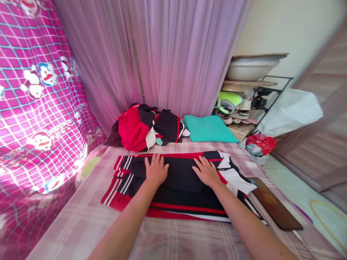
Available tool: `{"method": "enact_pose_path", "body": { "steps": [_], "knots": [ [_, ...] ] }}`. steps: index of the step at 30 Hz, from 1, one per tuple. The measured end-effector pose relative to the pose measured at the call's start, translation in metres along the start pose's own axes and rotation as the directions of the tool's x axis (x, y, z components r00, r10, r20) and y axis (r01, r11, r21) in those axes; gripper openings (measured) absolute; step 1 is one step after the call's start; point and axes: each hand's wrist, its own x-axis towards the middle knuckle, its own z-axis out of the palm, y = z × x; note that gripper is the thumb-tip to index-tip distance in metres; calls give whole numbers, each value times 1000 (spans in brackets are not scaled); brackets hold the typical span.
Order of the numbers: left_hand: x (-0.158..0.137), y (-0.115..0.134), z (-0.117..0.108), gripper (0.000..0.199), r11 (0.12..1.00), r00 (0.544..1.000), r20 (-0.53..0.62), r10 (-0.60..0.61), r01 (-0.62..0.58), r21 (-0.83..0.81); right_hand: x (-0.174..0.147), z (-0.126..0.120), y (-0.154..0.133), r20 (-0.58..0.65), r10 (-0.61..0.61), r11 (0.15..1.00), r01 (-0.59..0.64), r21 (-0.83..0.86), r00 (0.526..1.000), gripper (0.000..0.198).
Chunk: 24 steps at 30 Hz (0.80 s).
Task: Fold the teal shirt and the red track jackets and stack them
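Observation:
A jacket (181, 177) in black, red and white lies flat on the checked cloth, its sleeves folded in across the body. My left hand (156, 169) rests palm down on the folded sleeve, fingers spread. Flat on the same garment, farther right, is my right hand (207, 171), its fingers also apart. Striped red and black cuffs (121, 164) stick out at the left end. The white and black collar part (233, 177) lies to the right. My forearms cover some of the lower edge.
Behind the jacket are a heap of red and black clothes (135, 126) and a folded teal item (210, 129). A brown tablet-like device (273, 204) with a white cable lies at right. A shoe rack (241, 112) stands beyond; pink netted fabric (40, 119) hangs at left.

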Motion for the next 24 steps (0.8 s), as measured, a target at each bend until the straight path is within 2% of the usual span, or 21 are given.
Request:
{"method": "enact_pose_path", "body": {
  "steps": [2, 4, 5, 7, 9, 13, 17, 19, 22, 24],
  "knots": [
    [-3, 41, 7, 60, 990, 994, 18, 106, -103, -94, -1, 2, 0, -5, 1, 1000, -1, -17, 1000, 55],
    [-5, 72, 17, 59, 983, 989, 53, 140, -132, -130, 0, 4, 1, -3, 2, 1000, -2, -24, 1000, 54],
    [-6, 80, 22, 60, 980, 987, 70, 148, -136, -145, 0, 5, 2, -5, 1, 1000, -1, -25, 1000, 54],
    [-9, 80, 30, 61, 981, 988, 74, 138, -126, -149, 1, 7, 4, -9, -4, 1000, 3, -28, 1000, 54],
    [-12, 60, 33, 63, 986, 993, 54, 109, -101, -134, 2, 9, 7, -13, -10, 1000, 9, -30, 1000, 55],
    [-24, -6, 22, 64, 996, 999, 40, 23, -19, -86, 3, 12, 9, -4, -10, 1000, 9, -29, 1000, 57],
    [-38, -61, 6, 62, 996, 999, -34, -38, 40, 81, 2, 6, 5, 21, 10, 1000, -9, -26, 1000, 56],
    [-44, -75, 2, 61, 992, 997, -71, -43, 51, 116, 1, -1, 0, 34, 9, 1000, -8, -26, 999, 56],
    [-51, -83, -1, 58, 995, 997, -69, 27, -20, 94, -5, -17, -8, 6, 14, 1000, -14, -26, 1000, 51],
    [-55, -86, -4, 57, 996, 996, -34, 77, -75, 50, -15, -29, -14, -37, -26, 999, 27, 20, 999, 46]
  ]
}}
